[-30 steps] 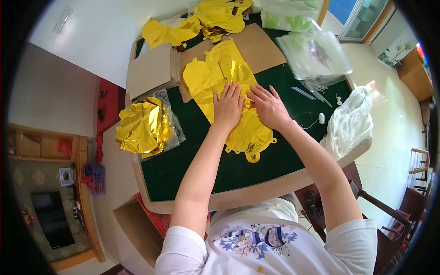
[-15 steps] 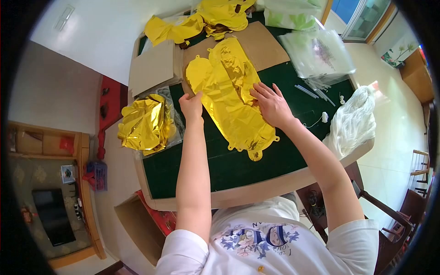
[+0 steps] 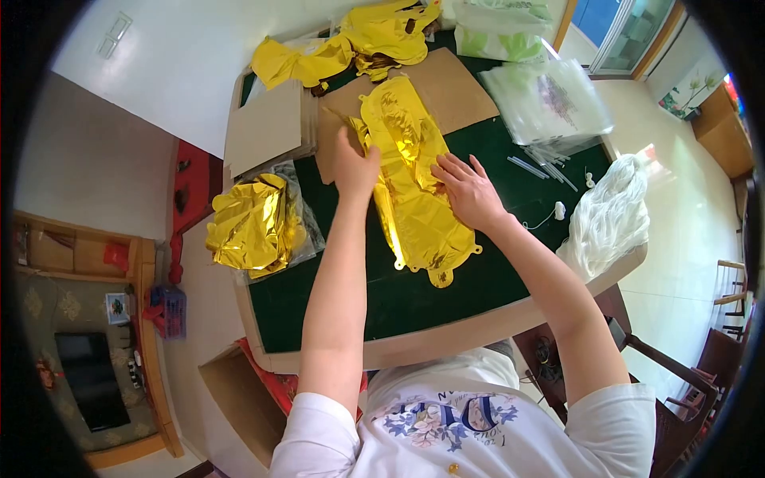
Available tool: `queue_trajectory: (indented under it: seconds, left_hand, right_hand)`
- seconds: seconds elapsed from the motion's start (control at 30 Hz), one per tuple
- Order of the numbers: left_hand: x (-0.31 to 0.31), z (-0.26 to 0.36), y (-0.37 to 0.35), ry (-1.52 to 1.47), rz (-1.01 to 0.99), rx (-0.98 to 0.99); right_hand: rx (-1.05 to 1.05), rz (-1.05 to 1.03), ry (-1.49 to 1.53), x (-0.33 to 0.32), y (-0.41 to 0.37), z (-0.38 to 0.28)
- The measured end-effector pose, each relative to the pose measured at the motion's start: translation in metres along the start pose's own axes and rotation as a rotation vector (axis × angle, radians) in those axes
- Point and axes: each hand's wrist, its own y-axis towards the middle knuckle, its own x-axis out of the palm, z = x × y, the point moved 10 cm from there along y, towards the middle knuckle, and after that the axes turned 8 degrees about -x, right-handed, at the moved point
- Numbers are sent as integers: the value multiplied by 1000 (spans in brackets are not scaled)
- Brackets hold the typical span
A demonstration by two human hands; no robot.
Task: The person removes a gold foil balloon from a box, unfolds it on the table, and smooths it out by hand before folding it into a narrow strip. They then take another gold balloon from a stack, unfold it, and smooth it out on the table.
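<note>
A flat, uninflated gold foil balloon [image 3: 422, 207] with small tabs along its ends lies on the dark green tabletop, its far end over a sheet of cardboard. My left hand [image 3: 356, 169] grips the balloon's left edge, which is raised and turned inward; the fingertips are partly hidden behind the foil. On the balloon's right side rests my right hand [image 3: 472, 193], palm down with fingers stretched out and the thumb apart. To the left of my left hand, a bundle of folded gold foil [image 3: 251, 223] sits on a clear plastic bag.
More gold foil balloons [image 3: 382, 36] lie at the far edge. Flat cardboard pieces [image 3: 267, 127] are stacked at the left, and brown cardboard [image 3: 458, 92] lies behind. To the right are clear plastic bags [image 3: 550, 103], thin white tubes [image 3: 530, 167] and a white string bundle [image 3: 610, 215].
My left hand has moved inward and slightly away from me, turning the balloon's left side up and over, so the balloon looks narrower. My right hand has stayed nearly in place.
</note>
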Motion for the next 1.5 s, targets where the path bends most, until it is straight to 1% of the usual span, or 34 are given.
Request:
queue_trajectory:
  seconds: [0.07, 0.1, 0.13, 0.2, 0.27, 0.3, 0.4, 0.43, 0.53, 0.63, 0.73, 0.77, 0.8, 0.87, 0.9, 1.0, 1.03, 1.13, 1.23, 1.33, 1.5]
  left_hand:
    - [-4, -31, 43, -141, 126, -67]
    - [7, -59, 75, -322, 22, -148]
    - [-3, -57, 73, -266, 72, -241]
    - [-4, -45, 83, -118, -22, -134]
    - [-11, -28, 78, 203, 45, -92]
    - [-16, -10, 67, 363, 76, -69]
    - [-21, 27, 43, 305, 157, -3]
    - [-18, 40, 38, 209, 164, 111]
    - [-4, 66, 18, 189, 62, 121]
    - [34, 66, 24, 104, -53, 267]
    - [61, 50, 10, -544, -400, 55]
    - [58, 40, 15, -594, -344, 99]
    - [52, 38, 10, -353, -226, 312]
    - [45, 31, -25, 137, 25, 711]
    - [54, 24, -30, 217, -62, 680]
    - [73, 17, -42, 326, -119, 624]
    - [77, 15, -41, 314, -142, 591]
    - [88, 18, -44, 537, -89, 590]
    - [95, 14, -45, 598, -130, 567]
    - [94, 14, -46, 614, -112, 575]
    - [84, 16, -41, 491, -43, 547]
  right_hand:
    - [0, 0, 3, -1, 0, 1]
    - [-1, -2, 5, -3, 0, -1]
    - [-4, -3, 8, -3, 1, -2]
    - [-1, 0, 1, -2, 0, -2]
    - [-5, 5, -5, -1, 1, -1]
    - [-6, 7, -6, -1, 1, -1]
    - [-3, 12, 0, -2, 0, 0]
    - [-3, 13, 5, -2, 1, -1]
    - [-7, 11, -7, -3, 1, -2]
    - [-8, 26, -4, -3, 0, -1]
    - [-6, 33, -7, -3, 0, -1]
    - [-13, 34, -6, -3, 1, -1]
    - [-13, 35, -3, -5, 2, 0]
    - [-12, 35, -4, -5, 0, -1]
    - [-12, 35, -9, -4, 0, -1]
    - [-14, 31, -20, -2, 0, -1]
    - [-15, 33, -27, -2, 1, -1]
    - [-13, 29, -9, -3, 1, -2]
    - [-10, 32, -9, -2, 1, -1]
    - [-12, 33, -12, -4, 1, -2]
    - [-11, 39, -3, -6, 2, -3]
